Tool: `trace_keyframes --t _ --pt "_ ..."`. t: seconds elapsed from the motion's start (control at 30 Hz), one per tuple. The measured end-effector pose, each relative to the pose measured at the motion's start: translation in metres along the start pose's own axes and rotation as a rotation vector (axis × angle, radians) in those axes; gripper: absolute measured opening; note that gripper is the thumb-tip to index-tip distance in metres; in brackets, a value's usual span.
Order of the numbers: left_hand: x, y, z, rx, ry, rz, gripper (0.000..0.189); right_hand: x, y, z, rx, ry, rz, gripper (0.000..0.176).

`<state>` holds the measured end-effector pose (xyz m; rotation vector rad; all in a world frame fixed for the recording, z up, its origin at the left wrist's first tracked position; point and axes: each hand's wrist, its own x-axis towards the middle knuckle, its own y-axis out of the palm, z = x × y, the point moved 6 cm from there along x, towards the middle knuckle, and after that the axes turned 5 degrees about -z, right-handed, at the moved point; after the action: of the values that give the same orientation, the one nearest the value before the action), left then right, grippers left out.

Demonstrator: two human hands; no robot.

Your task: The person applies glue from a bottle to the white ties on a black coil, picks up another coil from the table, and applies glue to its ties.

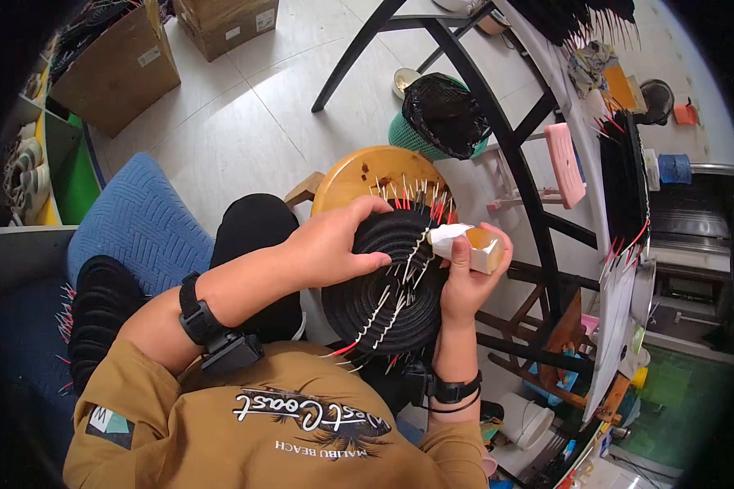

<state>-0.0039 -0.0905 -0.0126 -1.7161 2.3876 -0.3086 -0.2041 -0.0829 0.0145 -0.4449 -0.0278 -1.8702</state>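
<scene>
A round coil of black strips (351,306) lies over the front of a wooden stool. Two pale wavy lines cross its top, and red and white wire ends stick out at its far edge. My left hand (330,244) grips the coil's upper left side, thumb on top and fingers at the rim. My right hand (469,281) is closed round a small white bottle (446,236), thumb on its side. The nozzle points left and meets the upper end of one pale line, or hovers just over it.
The round wooden stool (338,183) is under the coil. Beyond it stands a green bin (408,134) with a black bag. A black-legged table (497,106) is at the right, cardboard boxes (122,81) at the upper left. More black coils (102,326) lie on the blue seat at the left.
</scene>
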Motion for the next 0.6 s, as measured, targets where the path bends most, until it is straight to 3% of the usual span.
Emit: trace_keyframes --t 0.27,0.43,0.6 --pt "0.0 0.0 0.0 -0.004 -0.06 0.028 0.057 0.003 0.003 0.006 -0.066 -0.057 0.03 0.045" --pt "0.001 0.002 0.001 -0.004 -0.016 0.018 0.057 0.011 -0.001 -0.006 0.197 0.259 -0.042 0.038" --pt "0.001 0.003 0.001 0.018 0.002 0.009 0.057 0.013 -0.001 -0.014 0.264 0.345 -0.007 0.038"
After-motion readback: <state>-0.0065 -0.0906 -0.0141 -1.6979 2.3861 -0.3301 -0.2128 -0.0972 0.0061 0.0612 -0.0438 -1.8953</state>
